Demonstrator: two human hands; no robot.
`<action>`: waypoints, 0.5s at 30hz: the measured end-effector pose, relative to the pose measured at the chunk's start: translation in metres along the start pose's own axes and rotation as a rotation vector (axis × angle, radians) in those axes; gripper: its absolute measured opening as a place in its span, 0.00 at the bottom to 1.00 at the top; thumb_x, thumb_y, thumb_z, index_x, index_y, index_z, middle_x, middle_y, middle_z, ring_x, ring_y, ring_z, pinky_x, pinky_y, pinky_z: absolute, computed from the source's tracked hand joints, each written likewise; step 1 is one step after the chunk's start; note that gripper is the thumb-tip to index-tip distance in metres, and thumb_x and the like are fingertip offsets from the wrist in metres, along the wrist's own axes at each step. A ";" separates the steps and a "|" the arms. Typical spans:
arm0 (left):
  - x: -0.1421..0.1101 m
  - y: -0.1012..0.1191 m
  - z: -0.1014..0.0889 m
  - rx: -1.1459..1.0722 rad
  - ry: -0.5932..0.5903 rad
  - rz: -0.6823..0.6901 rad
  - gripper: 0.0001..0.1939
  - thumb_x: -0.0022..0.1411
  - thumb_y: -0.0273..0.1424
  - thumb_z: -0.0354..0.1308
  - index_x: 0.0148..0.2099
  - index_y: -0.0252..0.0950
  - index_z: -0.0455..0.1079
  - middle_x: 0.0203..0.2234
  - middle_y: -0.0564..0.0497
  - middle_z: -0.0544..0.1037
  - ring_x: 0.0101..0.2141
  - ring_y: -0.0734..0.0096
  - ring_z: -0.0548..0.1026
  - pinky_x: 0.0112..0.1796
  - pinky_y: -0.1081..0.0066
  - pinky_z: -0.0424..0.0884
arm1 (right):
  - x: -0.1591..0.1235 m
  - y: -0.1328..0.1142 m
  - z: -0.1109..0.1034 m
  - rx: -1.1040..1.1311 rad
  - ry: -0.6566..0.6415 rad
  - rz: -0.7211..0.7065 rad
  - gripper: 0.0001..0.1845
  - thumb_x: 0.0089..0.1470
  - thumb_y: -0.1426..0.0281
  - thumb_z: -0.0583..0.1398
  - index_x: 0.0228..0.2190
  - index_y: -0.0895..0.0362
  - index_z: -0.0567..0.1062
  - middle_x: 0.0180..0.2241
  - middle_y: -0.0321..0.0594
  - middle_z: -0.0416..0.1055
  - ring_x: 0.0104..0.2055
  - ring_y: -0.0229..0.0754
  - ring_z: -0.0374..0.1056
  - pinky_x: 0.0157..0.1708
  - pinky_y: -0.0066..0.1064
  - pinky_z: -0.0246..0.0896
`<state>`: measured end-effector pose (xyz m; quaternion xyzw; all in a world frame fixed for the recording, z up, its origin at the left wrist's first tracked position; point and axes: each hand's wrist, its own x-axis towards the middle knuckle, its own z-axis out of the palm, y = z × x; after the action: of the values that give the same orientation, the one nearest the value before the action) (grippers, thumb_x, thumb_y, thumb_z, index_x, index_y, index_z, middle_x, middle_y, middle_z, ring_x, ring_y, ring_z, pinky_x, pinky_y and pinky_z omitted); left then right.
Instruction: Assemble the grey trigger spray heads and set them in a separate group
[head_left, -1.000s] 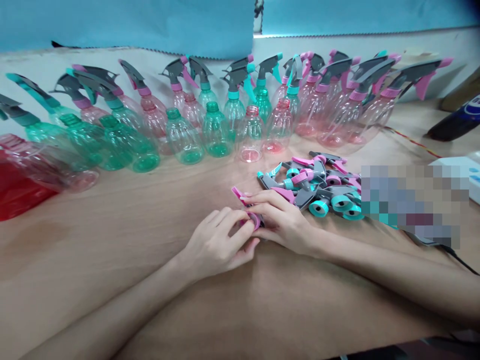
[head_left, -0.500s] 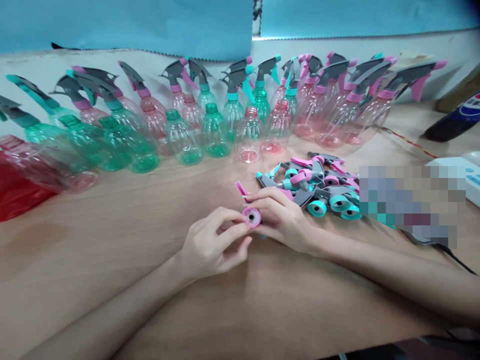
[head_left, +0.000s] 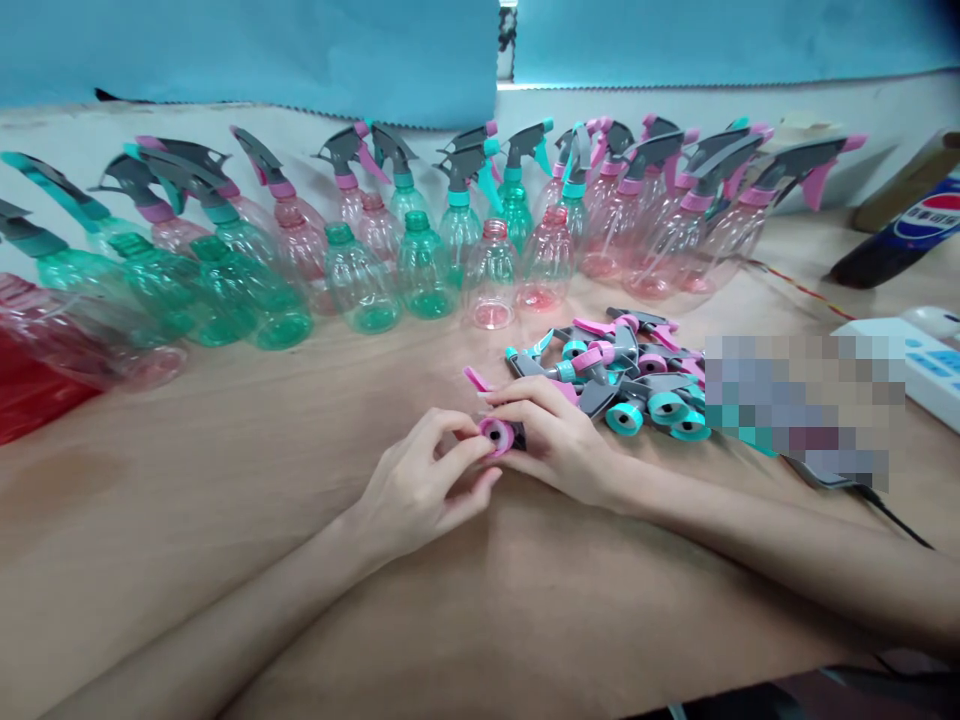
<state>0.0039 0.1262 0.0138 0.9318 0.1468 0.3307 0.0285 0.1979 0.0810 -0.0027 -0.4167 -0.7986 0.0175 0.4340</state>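
Note:
Just above the table, a spray trigger head (head_left: 496, 436) with a pink screw collar is held between both hands, the collar's open underside facing me. My left hand (head_left: 420, 480) pinches the collar's left edge between thumb and fingers. Wrapped round the grey body from the right, my right hand (head_left: 562, 440) hides much of it. The pink trigger sticks out above those fingers. Right behind that hand lies a pile of loose spray heads (head_left: 622, 360), grey with pink or turquoise collars and triggers.
Behind the hands stand uncapped green bottles (head_left: 426, 265) and pink bottles (head_left: 493, 275). Bottles with spray heads (head_left: 461, 190) line the wall. At left lies a red bag (head_left: 37, 385); at right are a dark drink bottle (head_left: 900, 235), a white device (head_left: 907, 365) and a pixelated patch.
The view has shifted slightly, so the background sits a little further left. The spray head has turned slightly in my fingers, showing more dark body beside the collar. Both hands keep their hold.

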 end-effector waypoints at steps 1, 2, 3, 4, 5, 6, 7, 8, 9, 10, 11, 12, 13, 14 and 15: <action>-0.001 0.000 0.000 -0.014 0.008 -0.018 0.10 0.58 0.27 0.56 0.44 0.35 0.67 0.37 0.48 0.67 0.30 0.75 0.70 0.29 0.75 0.72 | 0.002 0.000 -0.003 -0.035 -0.011 0.005 0.14 0.55 0.66 0.59 0.43 0.58 0.68 0.46 0.48 0.67 0.50 0.45 0.63 0.48 0.40 0.63; -0.001 -0.001 0.001 -0.027 0.016 -0.044 0.10 0.59 0.28 0.56 0.45 0.35 0.67 0.38 0.48 0.67 0.31 0.74 0.70 0.30 0.74 0.72 | 0.005 0.000 -0.007 -0.082 -0.022 0.008 0.14 0.55 0.65 0.59 0.42 0.58 0.69 0.47 0.49 0.67 0.50 0.45 0.63 0.48 0.40 0.62; -0.002 -0.001 0.001 -0.043 0.021 -0.078 0.11 0.59 0.28 0.55 0.45 0.36 0.66 0.38 0.48 0.67 0.31 0.74 0.70 0.30 0.74 0.72 | 0.009 0.000 -0.012 -0.141 -0.028 0.011 0.13 0.55 0.65 0.58 0.41 0.59 0.69 0.47 0.49 0.66 0.50 0.46 0.63 0.48 0.40 0.61; -0.003 -0.002 0.001 -0.064 0.023 -0.117 0.11 0.60 0.28 0.55 0.46 0.36 0.66 0.38 0.48 0.66 0.31 0.75 0.70 0.30 0.74 0.72 | 0.012 -0.001 -0.019 -0.206 -0.028 0.008 0.12 0.55 0.65 0.58 0.40 0.59 0.70 0.46 0.49 0.67 0.49 0.46 0.63 0.47 0.40 0.61; -0.003 -0.003 0.001 -0.090 0.022 -0.158 0.10 0.60 0.28 0.55 0.45 0.36 0.66 0.38 0.48 0.66 0.30 0.76 0.70 0.30 0.75 0.72 | 0.016 -0.001 -0.027 -0.280 -0.023 0.012 0.11 0.56 0.65 0.57 0.38 0.59 0.71 0.45 0.49 0.67 0.48 0.46 0.64 0.46 0.39 0.61; -0.003 -0.003 0.000 -0.124 0.017 -0.198 0.09 0.61 0.27 0.54 0.45 0.36 0.66 0.38 0.49 0.66 0.29 0.78 0.69 0.29 0.76 0.72 | 0.019 0.000 -0.036 -0.353 -0.006 0.036 0.10 0.55 0.65 0.58 0.37 0.59 0.72 0.44 0.48 0.68 0.46 0.47 0.64 0.45 0.40 0.61; -0.001 -0.003 -0.001 -0.166 0.013 -0.238 0.07 0.61 0.27 0.53 0.44 0.36 0.67 0.37 0.50 0.66 0.28 0.79 0.69 0.28 0.77 0.71 | 0.021 0.001 -0.045 -0.429 -0.012 0.064 0.11 0.55 0.65 0.58 0.36 0.59 0.72 0.43 0.48 0.69 0.45 0.48 0.64 0.44 0.40 0.61; 0.002 -0.001 -0.002 -0.219 0.009 -0.286 0.06 0.62 0.27 0.53 0.42 0.36 0.67 0.36 0.50 0.67 0.27 0.80 0.69 0.27 0.78 0.70 | 0.022 0.002 -0.053 -0.513 -0.028 0.105 0.10 0.55 0.65 0.58 0.35 0.59 0.73 0.42 0.48 0.69 0.44 0.49 0.64 0.44 0.41 0.60; 0.005 0.002 -0.003 -0.288 0.001 -0.348 0.05 0.62 0.27 0.52 0.41 0.36 0.68 0.35 0.51 0.68 0.27 0.80 0.69 0.26 0.78 0.70 | 0.023 0.004 -0.060 -0.585 -0.050 0.146 0.10 0.54 0.64 0.58 0.35 0.58 0.74 0.42 0.47 0.70 0.44 0.50 0.64 0.44 0.42 0.59; 0.009 0.007 -0.005 -0.385 -0.010 -0.425 0.05 0.62 0.28 0.52 0.39 0.36 0.68 0.33 0.51 0.69 0.27 0.79 0.69 0.26 0.78 0.69 | 0.022 0.006 -0.066 -0.638 -0.073 0.184 0.11 0.54 0.64 0.59 0.35 0.58 0.74 0.42 0.47 0.70 0.44 0.51 0.64 0.44 0.42 0.59; 0.012 0.013 -0.005 -0.507 -0.043 -0.519 0.05 0.62 0.30 0.52 0.39 0.36 0.68 0.31 0.52 0.70 0.27 0.78 0.70 0.26 0.78 0.70 | 0.021 0.009 -0.070 -0.675 -0.089 0.217 0.11 0.53 0.63 0.59 0.34 0.58 0.74 0.41 0.46 0.70 0.44 0.51 0.64 0.43 0.42 0.59; 0.014 0.022 -0.005 -0.669 -0.089 -0.625 0.06 0.62 0.31 0.52 0.38 0.36 0.68 0.29 0.52 0.71 0.26 0.77 0.71 0.26 0.77 0.70 | 0.020 0.012 -0.072 -0.697 -0.110 0.241 0.12 0.53 0.62 0.59 0.35 0.57 0.74 0.41 0.46 0.70 0.43 0.51 0.64 0.42 0.42 0.59; 0.013 0.032 -0.003 -0.893 -0.184 -0.726 0.08 0.63 0.33 0.50 0.39 0.36 0.68 0.28 0.53 0.72 0.25 0.77 0.71 0.26 0.76 0.71 | 0.018 0.014 -0.073 -0.710 -0.130 0.258 0.13 0.54 0.61 0.58 0.35 0.58 0.74 0.41 0.46 0.70 0.43 0.51 0.64 0.41 0.41 0.59; 0.008 0.044 0.000 -1.116 -0.340 -0.805 0.11 0.65 0.35 0.48 0.41 0.37 0.68 0.29 0.52 0.73 0.26 0.76 0.73 0.26 0.75 0.72 | 0.017 0.016 -0.073 -0.716 -0.150 0.267 0.13 0.54 0.61 0.58 0.35 0.58 0.74 0.40 0.47 0.70 0.43 0.51 0.64 0.40 0.40 0.59; -0.002 0.057 0.005 -1.304 -0.478 -0.808 0.14 0.66 0.38 0.44 0.45 0.39 0.68 0.32 0.51 0.74 0.27 0.74 0.74 0.27 0.74 0.72 | 0.016 0.018 -0.072 -0.720 -0.168 0.271 0.13 0.55 0.61 0.57 0.36 0.58 0.74 0.40 0.47 0.70 0.42 0.51 0.64 0.39 0.40 0.60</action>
<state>0.0197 0.0716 0.0176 0.6478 0.2398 0.1055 0.7153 0.2562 0.0794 0.0462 -0.6411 -0.7241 -0.1726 0.1869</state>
